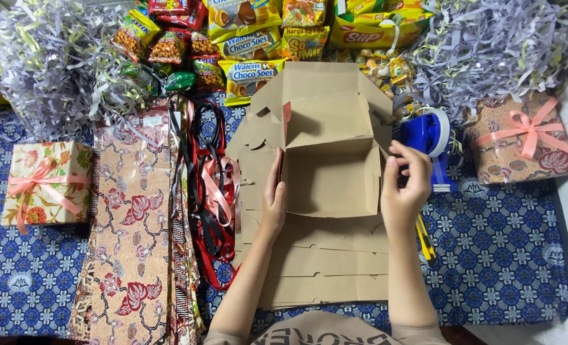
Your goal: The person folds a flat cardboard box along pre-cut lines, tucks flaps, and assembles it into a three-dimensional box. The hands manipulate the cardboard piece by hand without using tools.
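A brown cardboard box [330,172] stands half folded in the middle, its lid flap up, on a stack of flat brown box blanks [322,268]. My left hand [273,201] presses flat against the box's left wall. My right hand [404,185] grips the right wall, fingers curled over its edge. Both hands hold the box between them.
Patterned wrapping paper [127,236] and a bundle of red, black and pink ribbons [210,185] lie left. Wrapped gift boxes sit at far left [47,182] and right [520,140]. Snack packets [252,38], shredded paper [47,64], a blue tape dispenser [427,134] and a yellow cutter [424,239] surround.
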